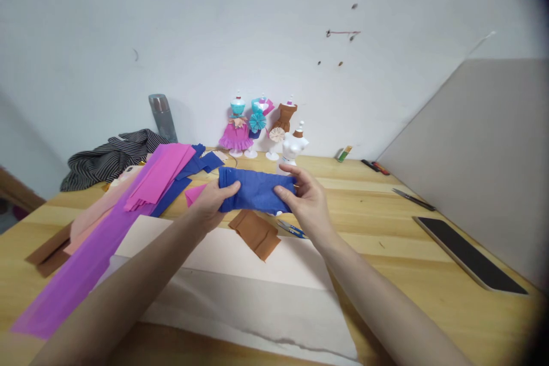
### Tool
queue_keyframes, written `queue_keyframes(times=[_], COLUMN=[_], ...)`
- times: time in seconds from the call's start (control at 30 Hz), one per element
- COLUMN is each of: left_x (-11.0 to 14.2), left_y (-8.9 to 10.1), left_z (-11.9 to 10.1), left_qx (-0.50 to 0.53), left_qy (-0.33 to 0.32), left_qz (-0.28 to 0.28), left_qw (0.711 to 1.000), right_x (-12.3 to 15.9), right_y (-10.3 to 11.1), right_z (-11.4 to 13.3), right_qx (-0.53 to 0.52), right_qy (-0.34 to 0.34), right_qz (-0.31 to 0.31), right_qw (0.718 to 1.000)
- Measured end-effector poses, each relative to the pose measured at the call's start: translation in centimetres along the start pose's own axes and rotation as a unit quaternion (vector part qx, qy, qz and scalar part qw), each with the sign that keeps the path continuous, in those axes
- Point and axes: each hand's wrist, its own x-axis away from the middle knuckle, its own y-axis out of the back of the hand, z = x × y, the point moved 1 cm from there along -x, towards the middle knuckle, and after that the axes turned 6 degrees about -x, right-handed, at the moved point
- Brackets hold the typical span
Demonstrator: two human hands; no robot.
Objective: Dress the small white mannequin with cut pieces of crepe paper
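A strip of dark blue crepe paper (256,190) is stretched between my hands above the table. My left hand (211,201) pinches its left end, thumb on top. At the other end my right hand (305,194) grips the blue paper between thumb and fingers. Below it lies a folded piece of brown crepe paper (254,234) on a large cream sheet (300,257). Small blue-handled snips (292,229) rest by my right wrist. Just behind the blue paper stands a bare white mini mannequin (294,146).
Several dressed mini mannequins (237,134) stand by the wall. Coloured crepe paper (160,174), a striped cloth (114,157) and a grey bottle (163,117) are on the left. A glue stick (344,153), a pen-like tool (414,199) and a black tablet-like slab (469,254) lie right.
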Motion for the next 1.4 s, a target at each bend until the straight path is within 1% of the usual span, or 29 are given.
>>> queue_keyframes(times=[0.13,0.23,0.3,0.37,0.5,0.53,0.6,0.7,0.83,0.9,0.93,0.97,1.03,1.1,1.17,1.3,1.33,1.4], left_x=[0.0,0.1,0.2,0.4,1.1,1.3,1.4,1.4,1.2,1.1,1.0,0.9,0.8,0.8,0.8,0.9,0.9,0.9], left_y=[-0.1,-0.4,-0.6,-0.9,-1.3,-1.4,-1.5,-1.6,-1.7,-1.7,-1.6,-1.6,-1.5,-1.4,-1.5,-1.7,-1.7,-1.6], left_z=[0.3,0.5,0.6,0.6,0.4,0.4,0.5,0.8,1.0,1.1,1.2,1.3,1.6,1.8,2.0,2.2,2.3,2.5], left_qx=[0.013,0.034,0.049,0.055,0.038,0.032,0.018,0.0,-0.009,-0.024,-0.037,-0.052,-0.07,-0.068,-0.057,-0.058,-0.065,-0.09], left_qy=[0.005,0.019,0.034,0.039,0.039,0.04,0.042,0.03,-0.009,-0.028,-0.037,-0.046,-0.065,-0.079,-0.087,-0.082,-0.084,-0.096], left_qz=[-0.048,-0.051,-0.033,-0.003,0.064,0.075,0.08,0.061,0.037,0.01,-0.012,-0.038,-0.078,-0.091,-0.081,-0.063,-0.067,-0.092], left_qw=[0.999,0.998,0.998,0.998,0.996,0.996,0.996,0.998,0.999,0.999,0.999,0.997,0.992,0.99,0.991,0.993,0.992,0.987], right_x=[0.1,0.3,0.4,0.4,0.5,0.5,0.5,0.6,0.6,0.6,0.6,0.7,0.9,1.2,1.4,1.4,1.4,1.5], right_y=[-0.1,-0.4,-0.6,-0.7,-0.7,-0.8,-0.8,-0.9,-0.9,-1.0,-1.2,-1.4,-1.8,-2.3,-2.6,-2.8,-2.8,-2.9], right_z=[0.0,0.0,0.1,0.1,0.1,0.1,0.0,-0.1,-0.3,-0.4,-0.6,-0.7,-1.1,-1.6,-1.8,-1.5,-1.4,-1.3], right_qx=[-0.03,-0.072,-0.089,-0.097,-0.102,-0.104,-0.109,-0.113,-0.109,-0.112,-0.116,-0.122,-0.142,-0.171,-0.206,-0.298,-0.318,-0.344], right_qy=[-0.029,-0.05,-0.059,-0.064,-0.065,-0.067,-0.072,-0.08,-0.082,-0.08,-0.084,-0.094,-0.136,-0.186,-0.215,-0.226,-0.234,-0.267], right_qz=[0.001,0.011,0.017,0.02,0.02,0.021,0.025,0.037,0.052,0.06,0.064,0.069,0.092,0.112,0.097,0.022,0.013,0.016], right_qw=[0.999,0.996,0.994,0.993,0.992,0.992,0.991,0.99,0.989,0.989,0.988,0.986,0.976,0.961,0.95,0.927,0.919,0.9])
